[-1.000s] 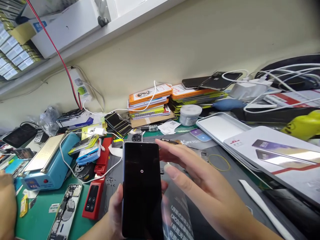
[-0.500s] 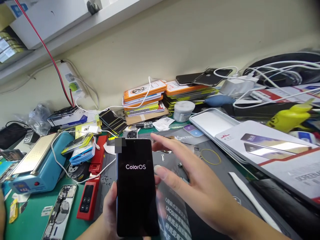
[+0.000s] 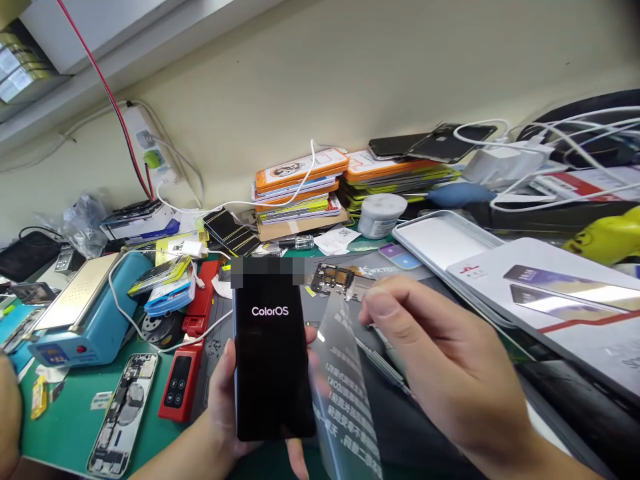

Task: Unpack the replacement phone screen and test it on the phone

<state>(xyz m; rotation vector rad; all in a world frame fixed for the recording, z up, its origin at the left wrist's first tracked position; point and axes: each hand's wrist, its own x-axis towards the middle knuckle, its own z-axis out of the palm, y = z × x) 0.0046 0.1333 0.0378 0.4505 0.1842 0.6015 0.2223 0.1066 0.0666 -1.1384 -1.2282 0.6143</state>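
A black phone (image 3: 273, 373) with "ColorOS" lit on its dark screen is gripped upright in my left hand (image 3: 223, 393). The thumb lies along its left edge, and fingertips show past its right edge. A clear plastic film (image 3: 345, 393) with white printed text stands along the phone's right side, in front of those fingertips. My right hand (image 3: 440, 353) is to the right of the film, fingers curled and thumb pressed toward the index finger. Whether anything small is pinched there is hidden. A tweezer-like metal tool (image 3: 385, 367) lies on the mat beneath it.
An opened phone (image 3: 123, 420), a red device (image 3: 177, 387) and a blue machine (image 3: 95, 320) sit left. Behind are stacked boxes (image 3: 300, 170) and a white jar (image 3: 381, 217). Packaging (image 3: 545, 287) fills the right side. Part of another person's arm (image 3: 7, 413) shows at far left.
My right hand has moved right, away from the phone's edge, and its spread fingers have curled closed. My left hand still holds the phone; the film now shows more fully upright.
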